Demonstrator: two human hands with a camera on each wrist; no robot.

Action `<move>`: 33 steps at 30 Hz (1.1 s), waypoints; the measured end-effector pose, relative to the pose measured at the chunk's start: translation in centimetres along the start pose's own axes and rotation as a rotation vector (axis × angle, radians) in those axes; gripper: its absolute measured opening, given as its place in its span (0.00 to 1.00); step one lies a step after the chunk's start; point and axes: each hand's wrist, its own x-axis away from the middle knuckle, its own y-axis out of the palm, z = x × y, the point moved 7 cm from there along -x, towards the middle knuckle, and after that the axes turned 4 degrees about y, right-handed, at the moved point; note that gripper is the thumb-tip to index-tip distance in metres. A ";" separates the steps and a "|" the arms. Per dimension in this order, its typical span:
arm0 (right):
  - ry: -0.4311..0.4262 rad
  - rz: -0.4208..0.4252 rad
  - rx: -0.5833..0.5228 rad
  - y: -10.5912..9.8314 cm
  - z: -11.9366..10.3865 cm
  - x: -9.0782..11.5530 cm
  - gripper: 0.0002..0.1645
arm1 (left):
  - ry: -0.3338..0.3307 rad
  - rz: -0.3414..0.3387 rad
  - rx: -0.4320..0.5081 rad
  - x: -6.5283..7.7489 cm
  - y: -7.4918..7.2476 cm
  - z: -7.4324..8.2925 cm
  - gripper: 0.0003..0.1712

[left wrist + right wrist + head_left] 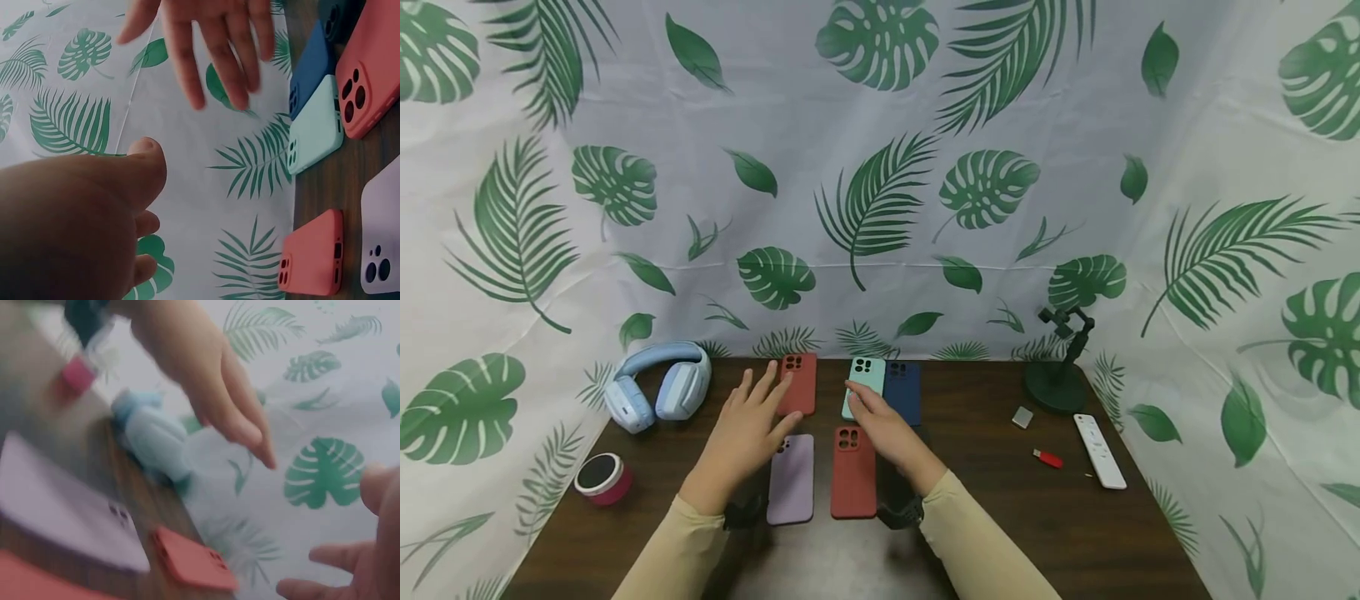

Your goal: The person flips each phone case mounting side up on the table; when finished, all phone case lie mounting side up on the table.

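Nearer the left hand than the right hand, both with fingers extended and empty, the purple phone case lies bodyward of the left fingertips, lengthwise front-to-back.

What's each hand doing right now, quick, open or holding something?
Left hand: open, fingers spread, holding nothing.
Right hand: open, fingers extended, holding nothing.

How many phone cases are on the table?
6. Back row: red case, mint case, navy case. Front row: lavender case, another red case, and a dark case mostly behind the right hand in the head view. Others could be hidden.
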 end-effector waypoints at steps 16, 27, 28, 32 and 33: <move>0.103 -0.126 -0.524 5.8 -0.6 -5.8 0.53 | -0.108 -0.133 0.167 -2.7 2.5 -3.0 0.36; 0.125 -0.136 -0.655 7.0 -1.0 -7.7 0.52 | -0.193 -0.198 0.363 -3.5 4.3 -5.3 0.40; 0.128 -0.136 -0.660 7.1 -0.8 -7.7 0.53 | -0.192 -0.198 0.367 -3.4 4.6 -5.2 0.39; 0.135 -0.132 -0.670 7.4 -0.2 -7.8 0.54 | -0.185 -0.194 0.384 -2.8 5.5 -5.1 0.36; 0.141 -0.126 -0.673 7.4 -0.1 -7.8 0.55 | -0.182 -0.195 0.390 -2.7 5.8 -5.1 0.36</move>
